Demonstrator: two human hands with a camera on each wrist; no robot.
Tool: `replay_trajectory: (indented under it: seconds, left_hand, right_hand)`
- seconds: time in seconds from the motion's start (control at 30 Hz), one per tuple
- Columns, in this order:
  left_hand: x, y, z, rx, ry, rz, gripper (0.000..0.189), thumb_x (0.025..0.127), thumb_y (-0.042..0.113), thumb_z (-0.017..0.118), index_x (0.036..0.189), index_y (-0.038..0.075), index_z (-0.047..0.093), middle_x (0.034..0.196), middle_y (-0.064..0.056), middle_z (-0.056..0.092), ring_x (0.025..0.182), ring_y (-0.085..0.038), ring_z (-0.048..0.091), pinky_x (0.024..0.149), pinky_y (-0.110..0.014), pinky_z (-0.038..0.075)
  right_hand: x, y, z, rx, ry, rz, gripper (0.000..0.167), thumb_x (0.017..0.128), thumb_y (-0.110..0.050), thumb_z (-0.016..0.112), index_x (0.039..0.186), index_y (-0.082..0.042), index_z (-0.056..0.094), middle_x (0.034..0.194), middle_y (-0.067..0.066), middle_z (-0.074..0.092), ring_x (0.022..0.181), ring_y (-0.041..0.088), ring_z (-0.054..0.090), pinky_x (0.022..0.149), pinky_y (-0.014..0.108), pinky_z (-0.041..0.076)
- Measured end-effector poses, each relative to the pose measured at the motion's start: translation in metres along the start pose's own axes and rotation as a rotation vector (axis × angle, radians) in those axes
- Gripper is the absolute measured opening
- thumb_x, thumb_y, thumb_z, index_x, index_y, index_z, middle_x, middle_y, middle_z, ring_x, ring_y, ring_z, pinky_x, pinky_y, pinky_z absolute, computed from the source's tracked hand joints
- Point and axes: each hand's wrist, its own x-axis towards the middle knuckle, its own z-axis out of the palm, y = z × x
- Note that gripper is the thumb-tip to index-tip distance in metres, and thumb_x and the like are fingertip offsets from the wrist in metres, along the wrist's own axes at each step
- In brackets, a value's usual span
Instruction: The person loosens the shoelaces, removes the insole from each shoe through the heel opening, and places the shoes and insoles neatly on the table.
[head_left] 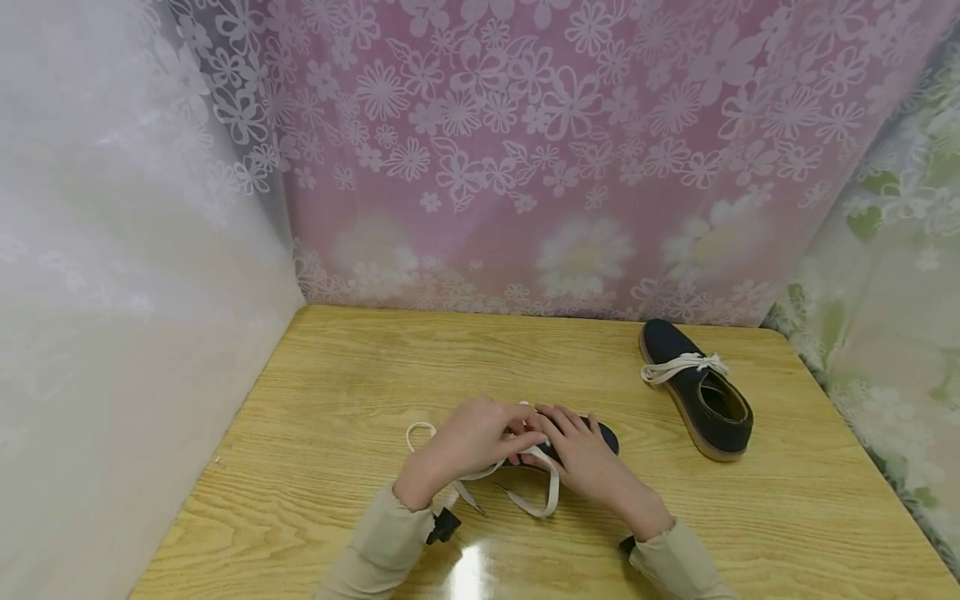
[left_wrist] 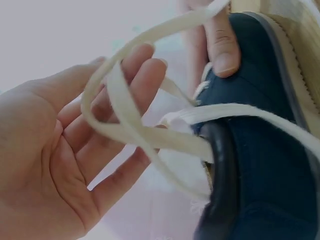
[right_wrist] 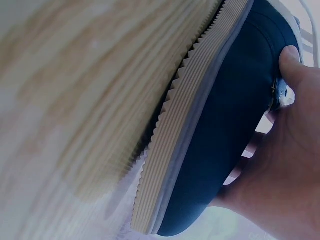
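I see the dark blue lace-up shoe [left_wrist: 270, 165] on the near part of the wood-grain table [head_left: 352, 367], between both hands, with its toe pointing to the right. The right hand [head_left: 592, 467] grips it across the front: in the wrist views I find the thumb pressed on the upper, close to the eyelets, and the other fingers reach over towards the far side. The left hand [head_left: 468, 437] is above the heel end. In its wrist view, its fingers are spread and slightly bent, the palm is in sight, and the flat white shoelace [left_wrist: 175, 140] makes a loop in front of them; I do not see a pinch there. More of this lace hangs in a curve on the near side of the shoe.

Well apart, to the right, I have a second dark shoe [head_left: 686, 392], its white lace bow [head_left: 678, 367] tied. Behind the table hangs a pink floral curtain [head_left: 487, 125].
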Motion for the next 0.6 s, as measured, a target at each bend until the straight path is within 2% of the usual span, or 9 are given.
replay_trajectory:
  seconds: [0.1,0.2,0.3,0.37,0.47,0.6]
  left_hand:
    - [0.001,0.000,0.004,0.002,-0.020,-0.013,0.026,0.106,0.035,0.055,0.114,0.018,0.073,0.077,0.010,0.073,0.056,0.010,0.054,0.060,-0.013,0.047]
    - [0.001,-0.002,0.005,0.039,0.009,-0.039,0.021,0.104,0.032,0.059,0.110,0.016,0.073,0.079,0.008,0.072,0.059,0.006,0.055,0.057,-0.014,0.046]
    - [0.000,-0.005,0.006,0.130,0.070,-0.073,0.013,0.098,0.030,0.069,0.101,0.018,0.072,0.084,0.007,0.069,0.063,0.002,0.056,0.056,-0.015,0.044]
    - [-0.002,-0.007,0.006,0.196,0.082,-0.096,0.016,0.093,0.034,0.075,0.093,0.019,0.069,0.084,0.008,0.065,0.065,0.000,0.055,0.056,-0.016,0.043]
    - [-0.004,-0.009,0.007,0.267,0.029,-0.122,0.025,0.087,0.037,0.081,0.087,0.020,0.063,0.079,0.009,0.054,0.061,-0.003,0.047,0.053,-0.018,0.038]
    - [-0.005,-0.012,0.008,0.259,-0.032,-0.136,0.024,0.089,0.032,0.081,0.082,0.022,0.060,0.077,0.009,0.047,0.059,-0.004,0.041,0.051,-0.019,0.035]
  right_hand:
    - [0.000,0.000,0.000,-0.003,0.001,-0.008,0.061,0.102,-0.036,0.061,0.155,-0.013,0.041,0.155,0.016,0.042,0.141,0.044,0.040,0.104,0.078,0.028]
    - [0.000,0.000,0.000,0.005,-0.005,-0.002,0.061,0.102,-0.039,0.060,0.155,-0.014,0.042,0.155,0.016,0.042,0.141,0.044,0.040,0.104,0.078,0.028]
    - [0.001,-0.001,0.000,0.012,-0.011,0.008,0.062,0.102,-0.046,0.057,0.154,-0.013,0.044,0.155,0.015,0.043,0.142,0.042,0.039,0.105,0.078,0.027]
    - [0.001,-0.001,0.000,0.013,-0.010,0.012,0.063,0.102,-0.048,0.055,0.153,-0.012,0.045,0.155,0.014,0.043,0.143,0.042,0.039,0.105,0.077,0.028]
    - [0.001,-0.001,0.000,0.010,-0.004,0.011,0.064,0.102,-0.049,0.054,0.153,-0.012,0.045,0.155,0.014,0.043,0.143,0.041,0.039,0.105,0.076,0.028]
    - [0.001,0.000,0.001,0.006,0.009,0.006,0.064,0.102,-0.050,0.054,0.154,-0.013,0.043,0.155,0.015,0.043,0.142,0.042,0.040,0.105,0.076,0.028]
